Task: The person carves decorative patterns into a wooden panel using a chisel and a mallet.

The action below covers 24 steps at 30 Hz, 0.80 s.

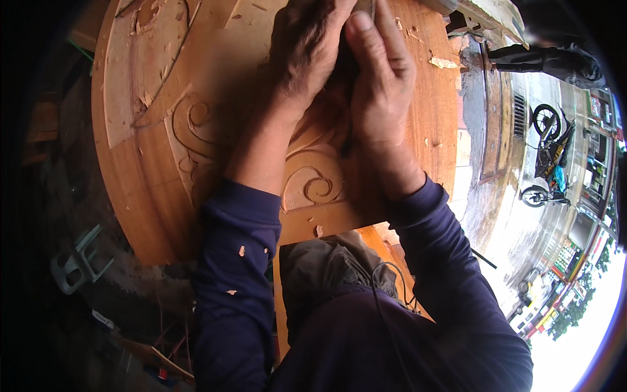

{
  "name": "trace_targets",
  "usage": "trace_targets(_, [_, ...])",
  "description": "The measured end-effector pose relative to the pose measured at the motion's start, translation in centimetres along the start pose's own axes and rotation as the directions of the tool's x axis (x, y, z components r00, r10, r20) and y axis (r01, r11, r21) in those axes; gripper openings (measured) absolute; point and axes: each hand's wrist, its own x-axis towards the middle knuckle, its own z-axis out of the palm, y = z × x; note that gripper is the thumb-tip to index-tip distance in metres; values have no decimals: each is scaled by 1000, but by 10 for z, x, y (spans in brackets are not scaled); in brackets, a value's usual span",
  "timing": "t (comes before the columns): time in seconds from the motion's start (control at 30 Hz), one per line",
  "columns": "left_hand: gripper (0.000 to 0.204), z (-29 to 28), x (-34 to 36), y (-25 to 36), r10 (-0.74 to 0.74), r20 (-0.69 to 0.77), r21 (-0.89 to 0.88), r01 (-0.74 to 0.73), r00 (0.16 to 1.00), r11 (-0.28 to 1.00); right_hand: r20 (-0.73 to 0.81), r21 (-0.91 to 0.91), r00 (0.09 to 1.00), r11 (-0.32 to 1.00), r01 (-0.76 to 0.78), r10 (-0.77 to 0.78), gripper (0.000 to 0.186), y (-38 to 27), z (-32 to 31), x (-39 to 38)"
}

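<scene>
A carved wooden panel (147, 202) fills the upper middle of the frame, its lower edge just above the person's lap. The wood is a warm orange-brown, with a darker streak down the lower left part and a paler area at the upper left, where a thin dark curved line runs. Raised spiral scrolls stand out on it: one scroll (320, 189) below the wrists, its curl coiling to a rounded centre, and a second scroll (199, 116) left of the left forearm. The right side looks smooth and plain. Curled pale shavings (446, 63) are scattered over the surface. The left hand (310, 55) and right hand (384, 85) are close together over the panel at the top centre, fingers toward the upper edge; the left hand's fingers are largely hidden, the right thumb lies extended, and I cannot tell what either grips.
</scene>
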Motion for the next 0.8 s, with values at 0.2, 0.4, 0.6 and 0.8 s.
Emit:
trace_targets(0.2, [40,7,3,-7,90,-49,-27,-92,995,995,6,-8,1000,1000,0,0,54,-6,4,3])
trace_targets(0.4, [38,3,2,0,124,-69,-87,-130,990,988,25,32,999,999,-29,28,53,-2,3,-1])
trace_targets(0.6, [36,-3,3,15,48,-101,-12,-50,994,999,-115,-89,977,978,-190,179,54,-20,26,1])
trace_targets(0.8, [28,-15,0,-6,-57,-125,-18,56,990,998,-71,-293,988,944,-154,139,54,-17,16,-17])
